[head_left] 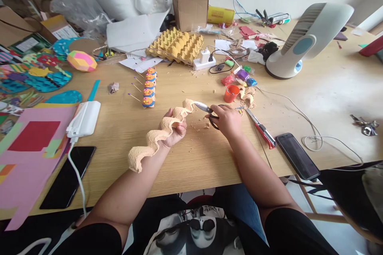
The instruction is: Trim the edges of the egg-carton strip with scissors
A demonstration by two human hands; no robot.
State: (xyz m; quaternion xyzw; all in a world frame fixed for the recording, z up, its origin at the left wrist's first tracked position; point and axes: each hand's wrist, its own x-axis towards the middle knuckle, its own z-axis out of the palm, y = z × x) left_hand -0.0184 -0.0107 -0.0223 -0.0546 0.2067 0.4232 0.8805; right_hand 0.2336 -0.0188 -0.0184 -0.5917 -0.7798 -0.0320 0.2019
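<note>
Person's left hand [175,133] grips a wavy, pale-orange strip [154,137] near its middle; right hand [229,121] holds black-handled scissors [206,108], tips at the strip's far end. Orange-red cup [231,95] just beyond; yellow egg tray [178,46] farther back.

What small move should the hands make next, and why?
Probably a small snip with the scissors: the right hand has their blades at the far end of the wavy strip, the left hand holds it, and small scraps lie on the table.
</note>
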